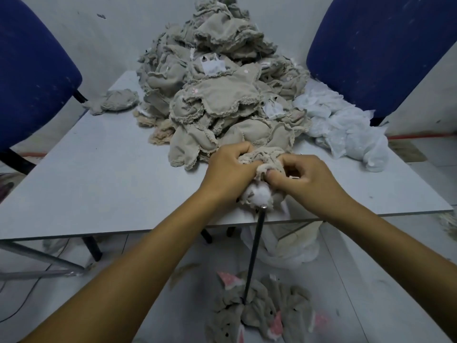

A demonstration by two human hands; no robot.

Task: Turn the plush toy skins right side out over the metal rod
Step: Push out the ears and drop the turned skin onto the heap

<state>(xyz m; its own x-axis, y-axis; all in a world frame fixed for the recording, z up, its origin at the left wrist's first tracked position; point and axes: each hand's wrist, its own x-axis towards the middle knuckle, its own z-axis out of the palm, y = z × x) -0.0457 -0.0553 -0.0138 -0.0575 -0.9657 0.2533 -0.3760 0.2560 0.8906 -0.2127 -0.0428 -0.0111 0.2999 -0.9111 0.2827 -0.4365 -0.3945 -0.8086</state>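
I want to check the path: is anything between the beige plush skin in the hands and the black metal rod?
Nothing visible. Both hands, left and right, grip the beige plush skin directly above the black metal rod's tip.

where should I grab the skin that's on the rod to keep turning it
Probably grip the bunched beige rim of the skin from both sides, as the left hand and right hand do; the metal rod enters from below, so pull toward you.

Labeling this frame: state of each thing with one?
left hand: grips the skin
right hand: pinches the skin
skin: bunched, part-turned over rod tip
rod: upright, tilted
pile on table: inside out, seams showing
skins on floor: right side out
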